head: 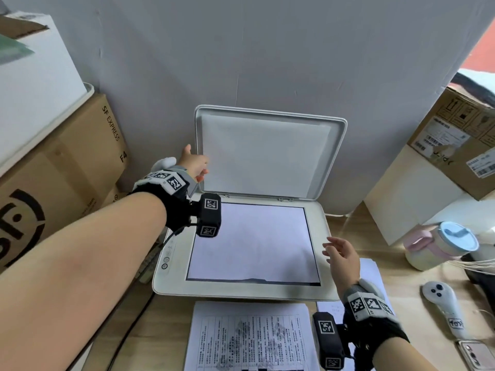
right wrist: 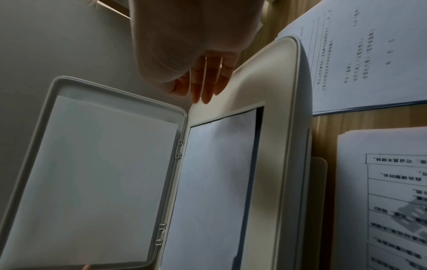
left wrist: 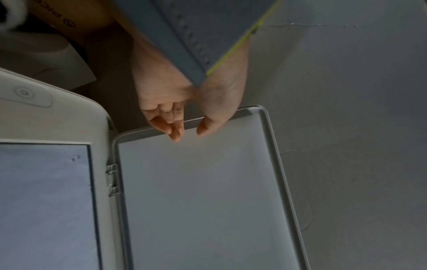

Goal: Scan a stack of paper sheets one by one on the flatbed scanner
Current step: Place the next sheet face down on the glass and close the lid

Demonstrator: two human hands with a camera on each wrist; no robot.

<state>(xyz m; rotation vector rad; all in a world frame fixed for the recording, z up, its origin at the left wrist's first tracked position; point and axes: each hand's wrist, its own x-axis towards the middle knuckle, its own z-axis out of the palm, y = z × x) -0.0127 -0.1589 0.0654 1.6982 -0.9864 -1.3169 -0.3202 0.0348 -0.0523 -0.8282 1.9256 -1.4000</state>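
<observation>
The white flatbed scanner (head: pixel 241 290) stands on the wooden desk with its lid (head: pixel 267 156) raised upright. A sheet (head: pixel 251 242) lies blank side up on the glass. My left hand (head: pixel 194 166) is at the lid's left edge. In the left wrist view its loosely bent fingers (left wrist: pixel 175 131) and thumb overlap the lid rim (left wrist: pixel 231 113) without clasping it. My right hand (head: pixel 340 253) hovers with its fingers spread over the scanner's right border and holds nothing. A stack of printed sheets (head: pixel 251 338) lies in front of the scanner, and more printed pages (head: pixel 372 274) lie at its right.
Cardboard boxes (head: pixel 67 170) are piled close at the left and another box (head: pixel 455 145) stands at the right. A lidded mug (head: pixel 439 247), a white controller (head: pixel 442 303) and a phone (head: pixel 474 354) lie on the desk's right side. The wall is right behind the lid.
</observation>
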